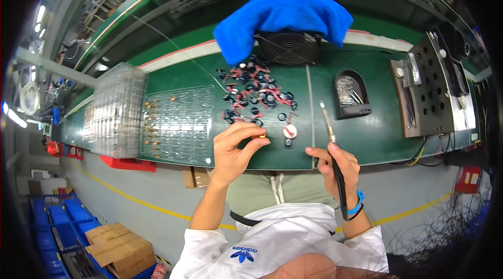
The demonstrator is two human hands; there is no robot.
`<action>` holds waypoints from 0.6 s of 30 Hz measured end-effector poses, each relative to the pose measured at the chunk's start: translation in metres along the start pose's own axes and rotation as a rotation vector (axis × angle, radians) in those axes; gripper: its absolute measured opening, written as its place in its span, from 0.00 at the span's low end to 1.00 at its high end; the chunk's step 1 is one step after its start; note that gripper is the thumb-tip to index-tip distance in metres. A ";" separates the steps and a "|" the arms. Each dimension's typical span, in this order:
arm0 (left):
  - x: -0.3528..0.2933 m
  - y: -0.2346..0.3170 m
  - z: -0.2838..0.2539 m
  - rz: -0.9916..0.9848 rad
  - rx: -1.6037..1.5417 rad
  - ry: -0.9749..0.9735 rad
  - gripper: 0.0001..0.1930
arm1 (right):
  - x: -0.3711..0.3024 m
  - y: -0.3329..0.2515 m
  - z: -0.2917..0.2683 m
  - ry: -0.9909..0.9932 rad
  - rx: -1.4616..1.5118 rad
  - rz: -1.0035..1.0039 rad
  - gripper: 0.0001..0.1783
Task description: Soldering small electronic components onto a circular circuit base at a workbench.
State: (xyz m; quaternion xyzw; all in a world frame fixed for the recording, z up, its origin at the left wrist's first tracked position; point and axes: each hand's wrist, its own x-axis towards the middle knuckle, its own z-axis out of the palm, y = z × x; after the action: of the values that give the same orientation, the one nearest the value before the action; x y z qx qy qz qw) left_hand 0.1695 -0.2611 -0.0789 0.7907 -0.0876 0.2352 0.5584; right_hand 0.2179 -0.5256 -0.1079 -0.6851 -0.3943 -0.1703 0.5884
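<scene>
Between the thumb and forefinger of my left hand [236, 149] is a small yellow-orange piece [263, 135], too small to name. My right hand [341, 168] is closed round the black handle of a soldering iron [328, 123], its metal shaft pointing up and away over the green bench. Between my hands lies a round white piece [290, 131] with a bit of red on it, and a small dark round part [288, 143] sits just below. Beyond my left hand spreads a heap of small black round parts with red wires [257, 92].
A clear tray [183, 122] with small orange pieces lies left, beside stacked clear trays [116, 111]. A black scoop-shaped bin [361, 110] holds small metal bits. Behind stands a black fan [289, 48] under a blue cloth [285, 9]. A perforated metal box [432, 85] stands right.
</scene>
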 end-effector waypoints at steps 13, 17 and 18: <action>0.017 -0.002 0.037 0.142 0.200 -0.102 0.10 | -0.015 -0.002 -0.020 0.067 -0.182 0.005 0.20; 0.019 0.000 0.036 0.185 0.220 -0.142 0.11 | -0.014 0.002 -0.017 0.028 -0.220 -0.097 0.17; 0.019 -0.001 0.035 0.177 0.219 -0.143 0.11 | -0.013 0.000 -0.017 0.025 -0.217 -0.090 0.17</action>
State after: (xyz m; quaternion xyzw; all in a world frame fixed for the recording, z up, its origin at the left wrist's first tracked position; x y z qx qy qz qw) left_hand 0.1960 -0.2910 -0.0797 0.8508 -0.1703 0.2348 0.4382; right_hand 0.2138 -0.5465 -0.1132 -0.7243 -0.3966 -0.2467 0.5073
